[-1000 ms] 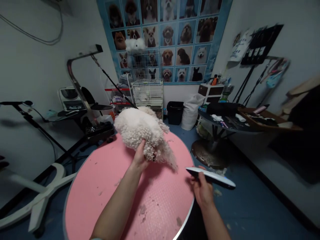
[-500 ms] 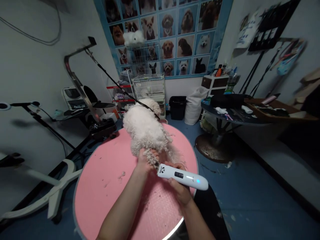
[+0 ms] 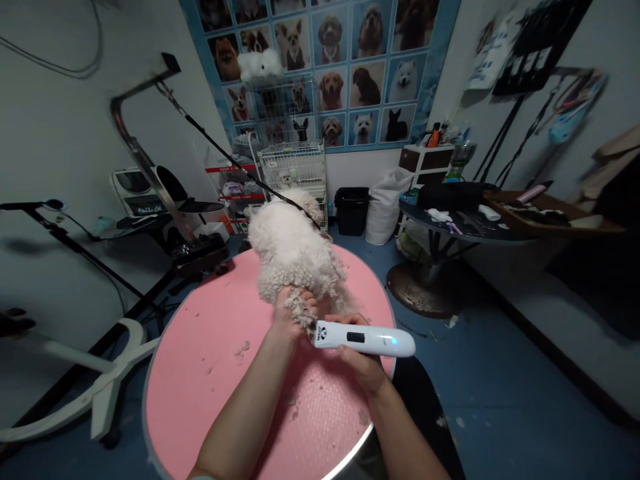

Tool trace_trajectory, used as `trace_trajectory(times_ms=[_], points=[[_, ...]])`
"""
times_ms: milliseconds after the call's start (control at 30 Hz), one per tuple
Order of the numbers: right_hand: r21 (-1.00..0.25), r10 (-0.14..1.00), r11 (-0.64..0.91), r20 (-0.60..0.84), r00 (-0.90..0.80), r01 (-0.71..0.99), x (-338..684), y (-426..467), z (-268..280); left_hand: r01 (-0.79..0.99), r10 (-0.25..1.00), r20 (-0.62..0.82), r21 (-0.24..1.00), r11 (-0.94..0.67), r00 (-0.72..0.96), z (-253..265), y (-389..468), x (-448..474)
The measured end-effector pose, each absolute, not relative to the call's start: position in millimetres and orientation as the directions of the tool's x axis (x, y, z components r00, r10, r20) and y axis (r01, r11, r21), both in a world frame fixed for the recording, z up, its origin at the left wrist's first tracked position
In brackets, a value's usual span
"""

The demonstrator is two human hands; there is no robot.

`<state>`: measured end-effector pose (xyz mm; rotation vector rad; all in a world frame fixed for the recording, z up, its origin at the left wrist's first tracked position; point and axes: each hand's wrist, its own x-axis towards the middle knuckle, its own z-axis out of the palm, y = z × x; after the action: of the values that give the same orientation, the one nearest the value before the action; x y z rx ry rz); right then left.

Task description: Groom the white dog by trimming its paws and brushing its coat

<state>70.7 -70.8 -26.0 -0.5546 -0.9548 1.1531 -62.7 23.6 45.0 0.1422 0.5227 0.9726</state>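
Note:
A curly white dog [image 3: 293, 243] stands on the round pink grooming table [image 3: 200, 373], its rear toward me and a dark strap [image 3: 225, 152] running to its neck. Fingers of my left hand [image 3: 290, 317] are wrapped round the dog's raised hind paw [image 3: 301, 310]. My right hand [image 3: 363, 363] grips a white hair clipper [image 3: 367, 339] with a dark switch and a lit blue light. The clipper's head touches the paw's end, close to its dark pads; the blade itself is hidden there. Loose tufts of cut hair [image 3: 243, 347] lie on the pink surface.
A metal grooming arm [image 3: 133, 143] rises at the left. Behind the dog are a wire cage [image 3: 295, 163], a black bin [image 3: 351, 212] and a white sack [image 3: 384, 207]. A dark round table [image 3: 450, 223] with tools stands right. A white wheeled stand [image 3: 107, 383] is lower left.
The clipper has turned from sloping to nearly level, its rear end rising, with its head still at the paw. My left hand keeps its hold. The whole view has shifted slightly.

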Motion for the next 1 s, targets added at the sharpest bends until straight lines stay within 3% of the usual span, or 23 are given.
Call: trace_trajectory(times_ms=[167,333,400,533,667,800,1000], points=[[-0.744,0.925,0.37,0.35,0.147,-0.556,66,-67,-25,-0.744,0.814,-0.372,0.352,0.568,0.446,46,24,-63],[-0.615,0.986,0.158,0.143,0.088,-0.772,56,-65,-33,-0.753,0.816,-0.351,0.335,0.567,0.458,46,26,-64],[-0.57,0.984,0.171,0.065,0.164,-0.803,53,-67,-36,-0.761,0.825,-0.334,0.335,0.556,0.456,45,26,-64],[-0.656,0.908,0.349,0.059,0.415,-0.67,49,-78,-37,-0.764,0.829,-0.31,0.332,0.553,0.465,44,26,-64],[-0.768,0.904,0.364,0.156,0.398,-0.527,40,-87,-37,-0.763,0.832,-0.279,0.337,0.552,0.479,43,25,-64],[-0.812,0.857,0.396,0.16,0.489,-0.428,32,-89,-38,-0.779,0.851,-0.258,0.345,0.523,0.457,41,25,-62],[-0.904,0.842,0.378,0.247,0.479,-0.199,32,-90,-22,-0.769,0.85,-0.274,0.366,0.525,0.45,40,24,-58]])
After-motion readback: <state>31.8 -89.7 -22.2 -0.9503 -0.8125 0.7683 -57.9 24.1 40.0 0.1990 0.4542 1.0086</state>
